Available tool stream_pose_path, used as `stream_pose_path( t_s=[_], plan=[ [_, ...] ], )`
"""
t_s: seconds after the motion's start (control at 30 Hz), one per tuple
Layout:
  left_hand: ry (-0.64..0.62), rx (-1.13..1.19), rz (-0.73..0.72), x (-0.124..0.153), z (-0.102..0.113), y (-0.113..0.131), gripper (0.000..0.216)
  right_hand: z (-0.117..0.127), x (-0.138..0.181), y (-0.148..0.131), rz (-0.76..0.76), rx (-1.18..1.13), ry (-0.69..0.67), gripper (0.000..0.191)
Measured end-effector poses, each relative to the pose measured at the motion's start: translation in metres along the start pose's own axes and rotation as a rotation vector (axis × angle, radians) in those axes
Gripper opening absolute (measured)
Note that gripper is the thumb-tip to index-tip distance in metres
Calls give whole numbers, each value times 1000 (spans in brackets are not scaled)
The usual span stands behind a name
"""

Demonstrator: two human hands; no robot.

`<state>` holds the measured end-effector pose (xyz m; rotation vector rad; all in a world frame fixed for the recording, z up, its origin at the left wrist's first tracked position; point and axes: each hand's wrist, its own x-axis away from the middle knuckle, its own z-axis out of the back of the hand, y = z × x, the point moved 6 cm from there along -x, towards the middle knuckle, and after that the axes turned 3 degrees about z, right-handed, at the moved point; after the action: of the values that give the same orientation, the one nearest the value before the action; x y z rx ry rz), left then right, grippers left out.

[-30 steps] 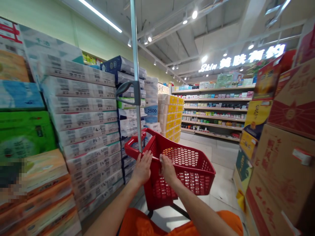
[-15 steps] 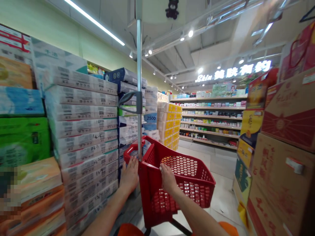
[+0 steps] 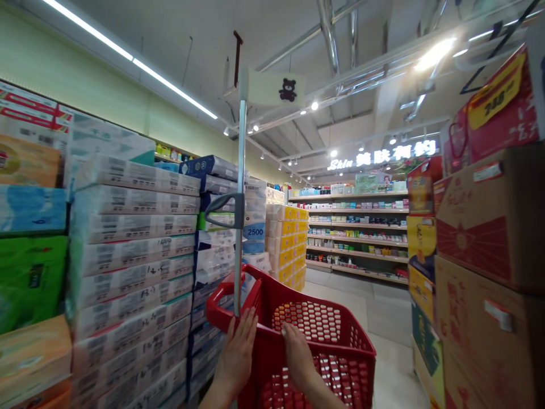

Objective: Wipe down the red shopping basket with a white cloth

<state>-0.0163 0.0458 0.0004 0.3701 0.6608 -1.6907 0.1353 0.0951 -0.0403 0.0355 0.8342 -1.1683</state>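
Note:
A red plastic shopping cart [image 3: 315, 337] with perforated basket walls stands in front of me. My left hand [image 3: 237, 347] rests on its near side, just below a metal pole [image 3: 242, 147], with the fingers stretched out and lying flat. To the right of it, my right hand [image 3: 297, 352] is closed over the cart's near rim, its fingertips partly out of sight. The pole rises from the cart and carries a grey handle [image 3: 225, 210] and, higher up, a pale sign with a dark bear [image 3: 288, 90].
Stacked white packs [image 3: 136, 250] line the left side. Cardboard cartons [image 3: 477, 216] are piled on the right. Ahead, yellow-and-white packs [image 3: 293, 238] stand beside an aisle floor [image 3: 353, 298], and shelves of small goods [image 3: 357, 222] run across the back.
My left hand has shifted from the left of the pole's base to its right and lies flat. The view has tilted up, so the cart appears lower. My right hand still holds the rim.

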Motion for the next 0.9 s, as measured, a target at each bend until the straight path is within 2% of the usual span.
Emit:
stream_pose_path(
  t_s=[0.1,0.17,0.23,0.3,0.37,0.43,0.5,0.57,0.6,0.67,0.8,0.83,0.9],
  plan=[
    [-111,-12,9,-6,-8,10,67,-8,-6,-25,133,-21,-30,49],
    [-174,-30,2,-7,-11,12,67,-5,-4,-21,168,-11,-61,54],
    [-202,-41,-4,-7,-10,12,67,9,5,7,119,22,-75,53],
    [-216,-44,16,-8,-7,14,66,27,17,43,3,72,-67,49],
    [-240,-30,0,-8,-6,24,65,37,26,65,-87,99,-49,46],
    [-272,-10,-43,-8,-8,40,65,35,27,62,-76,78,-36,46],
    [-292,1,-62,-6,-11,54,66,25,23,45,18,39,-46,49],
    [-291,-2,-50,-4,-12,59,66,18,22,38,100,28,-73,54],
    [-288,-5,-51,-3,-12,60,66,20,23,43,111,40,-83,56],
    [-289,-11,-61,-3,-11,60,66,35,32,72,54,92,-80,54],
    [-300,-33,-39,-5,-9,60,64,79,55,149,-231,222,-12,43],
    [-301,-32,-44,-5,-9,63,64,85,59,158,-289,243,5,43],
    [-304,-23,-71,-6,-10,72,64,86,61,157,-326,247,37,44]
  ],
)
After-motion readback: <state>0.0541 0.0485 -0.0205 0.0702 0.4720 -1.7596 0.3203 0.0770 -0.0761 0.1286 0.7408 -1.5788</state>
